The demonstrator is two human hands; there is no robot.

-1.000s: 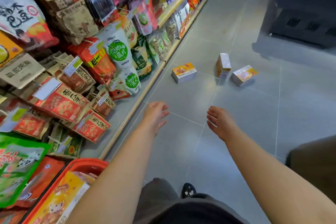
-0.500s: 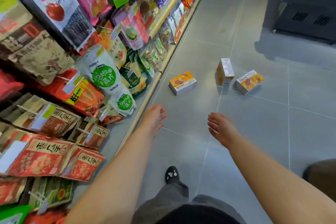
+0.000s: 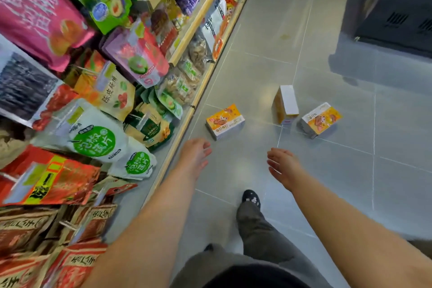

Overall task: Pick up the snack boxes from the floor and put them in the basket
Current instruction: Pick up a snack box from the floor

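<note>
Your left hand (image 3: 195, 154) and right hand (image 3: 284, 166) reach forward, fingers relaxed and empty. One box (image 3: 225, 121) lies on the floor (image 3: 327, 170) just beyond your left hand. An upright box (image 3: 285, 104) and a third box (image 3: 320, 119) sit beyond your right. Shelves (image 3: 202, 86) left of your left hand hold snack bags (image 3: 93, 140).
</note>
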